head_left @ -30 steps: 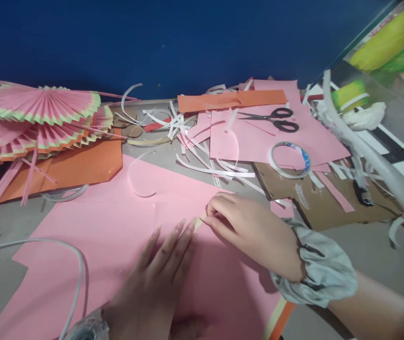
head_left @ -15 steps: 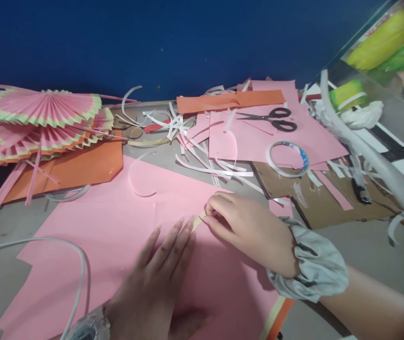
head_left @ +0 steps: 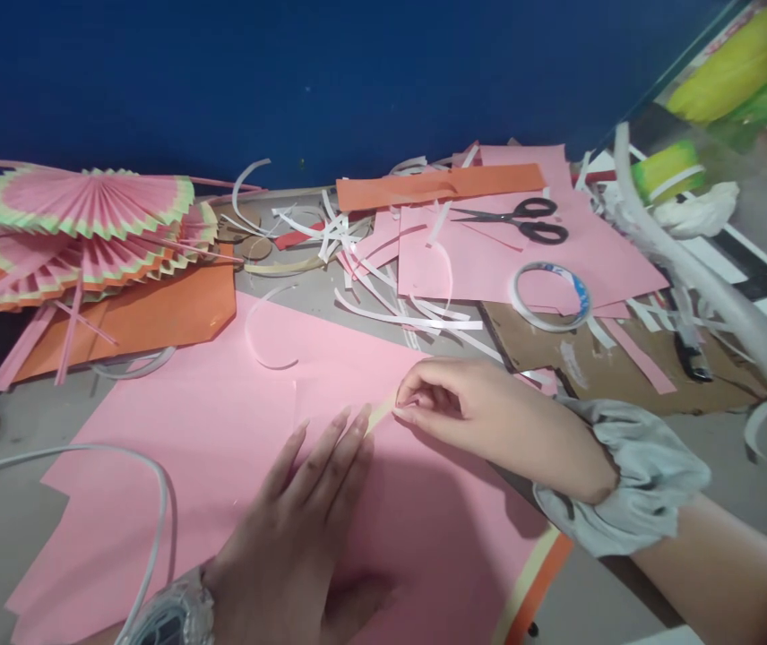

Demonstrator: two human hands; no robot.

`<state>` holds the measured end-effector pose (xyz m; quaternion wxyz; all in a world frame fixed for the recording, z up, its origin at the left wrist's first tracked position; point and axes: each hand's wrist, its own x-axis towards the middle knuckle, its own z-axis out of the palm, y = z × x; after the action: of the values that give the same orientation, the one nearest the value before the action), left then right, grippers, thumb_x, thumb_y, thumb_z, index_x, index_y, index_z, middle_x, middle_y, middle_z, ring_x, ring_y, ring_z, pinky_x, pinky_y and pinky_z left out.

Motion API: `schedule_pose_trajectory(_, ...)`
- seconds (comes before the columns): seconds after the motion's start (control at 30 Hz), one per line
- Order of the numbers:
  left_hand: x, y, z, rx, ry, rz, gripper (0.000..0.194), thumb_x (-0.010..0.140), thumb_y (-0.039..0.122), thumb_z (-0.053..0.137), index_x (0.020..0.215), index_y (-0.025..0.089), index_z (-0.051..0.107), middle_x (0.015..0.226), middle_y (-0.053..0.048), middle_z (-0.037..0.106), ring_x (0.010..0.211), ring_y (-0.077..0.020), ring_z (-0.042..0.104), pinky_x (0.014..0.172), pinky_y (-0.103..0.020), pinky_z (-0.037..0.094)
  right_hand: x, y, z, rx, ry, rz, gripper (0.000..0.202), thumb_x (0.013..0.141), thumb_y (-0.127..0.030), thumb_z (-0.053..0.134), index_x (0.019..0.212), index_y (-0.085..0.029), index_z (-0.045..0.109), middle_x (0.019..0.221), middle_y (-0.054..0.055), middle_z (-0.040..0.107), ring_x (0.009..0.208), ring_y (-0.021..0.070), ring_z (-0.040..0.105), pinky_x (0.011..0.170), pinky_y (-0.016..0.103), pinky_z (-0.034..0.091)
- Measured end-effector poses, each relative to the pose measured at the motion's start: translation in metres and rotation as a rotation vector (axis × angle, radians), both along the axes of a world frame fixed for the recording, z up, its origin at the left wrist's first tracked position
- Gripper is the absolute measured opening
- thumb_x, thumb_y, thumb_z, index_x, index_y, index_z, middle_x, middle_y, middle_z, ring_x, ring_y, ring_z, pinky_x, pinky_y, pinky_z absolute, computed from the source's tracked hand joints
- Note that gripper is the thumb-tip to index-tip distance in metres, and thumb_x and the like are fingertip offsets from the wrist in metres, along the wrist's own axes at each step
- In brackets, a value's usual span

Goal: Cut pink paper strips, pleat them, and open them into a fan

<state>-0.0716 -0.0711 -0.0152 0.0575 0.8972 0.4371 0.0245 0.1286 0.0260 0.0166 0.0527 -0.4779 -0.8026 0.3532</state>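
My left hand (head_left: pixel 320 488) lies flat on a large pink paper sheet (head_left: pixel 175 430), fingers stretched out. Its fingertips rest against one end of a narrow pale yellow strip (head_left: pixel 382 414). At the strip's other end, my right hand (head_left: pixel 454 399) pinches with thumb and forefinger, low over the sheet. Whether the strip is paper or tape I cannot tell. The sheet's lower right edge carries a pale yellow band (head_left: pixel 524 582) with an orange band (head_left: pixel 545 582) beside it.
Black-handled scissors (head_left: pixel 524 218) and a tape roll (head_left: pixel 516 296) lie on pink paper at the back right. White paper strips (head_left: pixel 383 309) are scattered behind the sheet. Pleated paper fans (head_left: pixel 98 202) are stacked at the left. A white cable (head_left: pixel 161 502) curves over the sheet.
My right hand has shifted slightly right and up, and a little more of the pale strip shows between the hands. My left hand stays almost where it was.
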Motion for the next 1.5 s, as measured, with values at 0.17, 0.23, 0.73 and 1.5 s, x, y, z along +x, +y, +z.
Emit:
schedule_pose_trajectory(0.17, -0.001, 0.000, 0.001, 0.008, 0.006, -0.020, 0.081, 0.078, 0.061, 0.040, 0.134, 0.003, 0.032, 0.144, -0.017, 0.024, 0.133, -0.0308, 0.017, 0.106, -0.044, 0.010, 0.002, 0.003, 0.002, -0.030, -0.006, -0.029, 0.009, 0.082, -0.025, 0.051, 0.075, -0.021, 0.056, 0.071, -0.003, 0.059, 0.063, 0.0113, 0.051, 0.055, 0.024, 0.036)
schedule_pose_trajectory(0.23, -0.001, 0.000, 0.001, 0.007, 0.009, -0.020, 0.080, 0.079, 0.060, 0.039, 0.135, 0.003, 0.032, 0.144, -0.017, 0.024, 0.133, -0.0306, 0.018, 0.106, -0.044, 0.010, 0.002, 0.004, 0.002, -0.023, -0.007, -0.033, 0.011, 0.082, -0.026, 0.052, 0.073, -0.020, 0.053, 0.069, -0.004, 0.059, 0.061, 0.0110, 0.051, 0.054, 0.023, 0.035)
schedule_pose_trajectory(0.73, 0.001, -0.001, 0.000, 0.012, 0.009, -0.009, 0.077, 0.080, 0.058, 0.039, 0.134, 0.003, 0.033, 0.144, -0.017, 0.023, 0.133, -0.0303, 0.017, 0.105, -0.044, 0.011, -0.003, -0.004, -0.008, 0.161, -0.100, -0.039, 0.012, 0.085, -0.020, 0.049, 0.073, -0.020, 0.046, 0.071, -0.004, 0.056, 0.065, 0.0113, 0.049, 0.057, 0.025, 0.032)
schedule_pose_trajectory(1.5, 0.001, -0.002, -0.001, 0.023, 0.002, -0.008, 0.078, 0.079, 0.057, 0.043, 0.134, 0.003, 0.034, 0.144, -0.017, 0.022, 0.133, -0.0309, 0.017, 0.106, -0.044, 0.011, -0.003, -0.004, -0.016, 0.266, -0.119, 0.023, 0.015, 0.087, -0.018, 0.047, 0.073, -0.019, 0.043, 0.075, -0.001, 0.053, 0.070, 0.0140, 0.047, 0.064, 0.028, 0.034)
